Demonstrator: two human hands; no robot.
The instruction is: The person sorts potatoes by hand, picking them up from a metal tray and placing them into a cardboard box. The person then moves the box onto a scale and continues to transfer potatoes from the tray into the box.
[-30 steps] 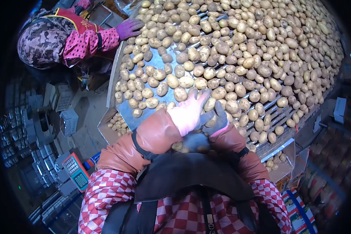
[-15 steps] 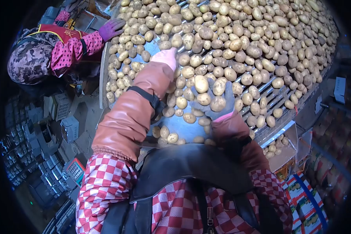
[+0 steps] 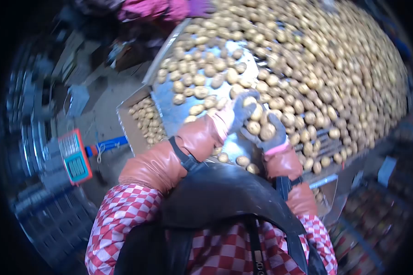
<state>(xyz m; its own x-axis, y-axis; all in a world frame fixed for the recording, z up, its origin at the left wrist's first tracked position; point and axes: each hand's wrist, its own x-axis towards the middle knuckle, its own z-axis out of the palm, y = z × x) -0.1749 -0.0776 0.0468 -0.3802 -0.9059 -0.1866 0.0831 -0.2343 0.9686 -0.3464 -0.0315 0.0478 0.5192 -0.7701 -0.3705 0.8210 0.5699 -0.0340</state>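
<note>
Both my hands, in grey gloves with pink cuffs, are close together above the metal sorting table (image 3: 170,107). My left hand (image 3: 241,112) curls round a potato (image 3: 249,101); its fingers are partly blurred. Just to the right, my right hand (image 3: 276,137) is cupped, palm up, with potatoes (image 3: 267,132) held against the fingers. Another potato shows between the two hands. Loose potatoes (image 3: 200,92) lie on the metal left of my hands, and a few more lie below them near my apron (image 3: 225,197).
A large heap of potatoes (image 3: 326,78) covers the slatted surface beyond and right. A cardboard box (image 3: 132,103) holding small potatoes stands at the table's left edge. Lower left is a red-framed scale display (image 3: 75,157). A co-worker's pink sleeve (image 3: 147,8) shows at the top left.
My view has turned, so the scene is shifted and blurred. My left hand has come back from the heap to beside my right hand. The box and scale display at left now show more fully.
</note>
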